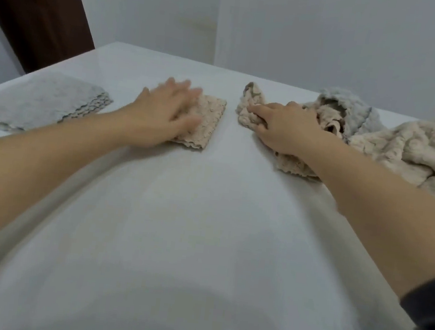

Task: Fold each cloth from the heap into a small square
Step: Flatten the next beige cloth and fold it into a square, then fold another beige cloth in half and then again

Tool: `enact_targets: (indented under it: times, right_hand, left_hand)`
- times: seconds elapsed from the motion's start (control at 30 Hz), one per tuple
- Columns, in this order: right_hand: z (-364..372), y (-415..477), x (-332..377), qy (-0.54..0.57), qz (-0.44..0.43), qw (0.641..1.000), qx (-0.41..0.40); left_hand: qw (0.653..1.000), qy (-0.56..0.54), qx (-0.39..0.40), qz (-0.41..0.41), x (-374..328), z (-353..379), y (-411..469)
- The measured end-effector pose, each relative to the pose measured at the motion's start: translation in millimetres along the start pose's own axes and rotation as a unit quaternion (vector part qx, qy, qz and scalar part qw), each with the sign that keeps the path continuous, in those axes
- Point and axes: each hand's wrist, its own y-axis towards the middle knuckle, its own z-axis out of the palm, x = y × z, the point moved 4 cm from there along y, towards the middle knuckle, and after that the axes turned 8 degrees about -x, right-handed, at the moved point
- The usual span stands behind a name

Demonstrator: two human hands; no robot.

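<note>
A folded beige terry square (209,120) is pressed flat on the white worktop (205,217) by the left hand (168,110), fingers straight. A crumpled beige cloth (251,95) is gripped by the right hand (285,129), beside the heap (402,148). Heaped neighbours could be dragged along if it is pulled hastily. Counted: two folded pieces (one a grey folded cloth (42,101)), one gripped, at least two heaped.

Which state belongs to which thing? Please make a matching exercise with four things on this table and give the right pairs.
Things:
1. grey folded cloth
2. beige folded cloth
3. crumpled beige cloth
4. heap

States:
a. gripped by the right hand
b. lies untouched at the far left
c. pressed flat under the left hand
d. piled loose at the right

Pairs: 1-b, 2-c, 3-a, 4-d.
</note>
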Motion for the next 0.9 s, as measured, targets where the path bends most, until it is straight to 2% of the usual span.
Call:
enact_targets:
  times: [0.07,0.1,0.33,0.63,0.83,0.9]
  right_hand:
    - [0,-9,-4,0.005,0.006,1.0,-0.011]
    - [1,-11,-4,0.007,0.006,1.0,-0.017]
    - [6,-8,-7,0.036,0.024,0.998,-0.047]
    - [17,-8,-8,0.065,0.05,0.993,-0.086]
    - [18,-8,-9,0.076,0.051,0.991,-0.098]
    - [19,-7,-9,0.081,0.052,0.991,-0.09]
  left_hand:
    - [0.994,0.059,0.084,0.03,0,9,-25]
    - [0.992,0.078,0.099,0.019,2,13,-29]
    - [0.993,0.085,0.067,-0.053,10,34,53]
    - [0.995,0.079,0.061,-0.03,13,56,150]
    - [0.989,0.109,0.096,0.002,25,50,157]
    - [0.987,0.137,0.083,0.016,27,45,150]
